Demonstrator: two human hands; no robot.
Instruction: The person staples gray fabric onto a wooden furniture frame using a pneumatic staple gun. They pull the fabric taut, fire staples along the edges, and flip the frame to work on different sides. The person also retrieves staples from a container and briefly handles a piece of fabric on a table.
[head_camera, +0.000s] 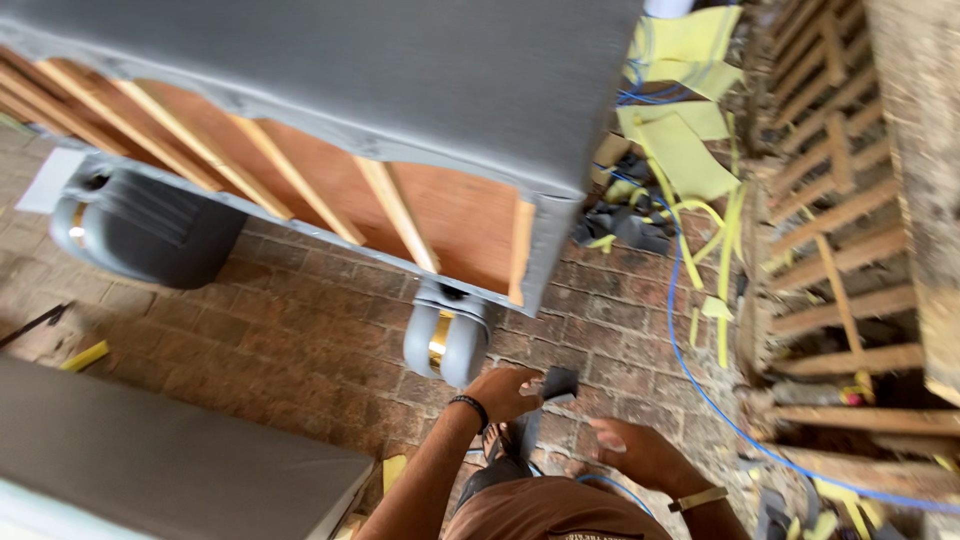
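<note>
1. Fingers of the left hand (505, 390) are curled around a small dark grey piece (560, 383), which looks like a scrap of fabric or a small block; the motion blur does not allow me to say which. The piece sticks out from the fingers toward 3 o'clock.
2. Just below it, the right hand (640, 452) is spread with nothing in it, palm turned toward the left hand. The two hands are near but do not touch.
3. From the held piece, the rounded grey sofa foot (445, 340) with a gold band lies at about 10 o'clock, just beside the left hand's knuckles. The left hand is clearly the nearer one to it; the right hand is further, at 5 o'clock from the foot.
4. This foot's long axis runs roughly from 12 to 6 o'clock, hanging from the corner of the tipped grey sofa (400, 80), whose underside shows plywood and wooden slats.
5. A second, bigger foot (150, 230) is well apart at 9 o'clock.
6. On the brick floor (300, 350), a blue cable (690, 350) runs at 3 o'clock from the hands, next to yellow foam scraps (685, 150) and a bare wooden frame (850, 250).
7. A grey cushion (150, 460) lies at 8 o'clock.
</note>
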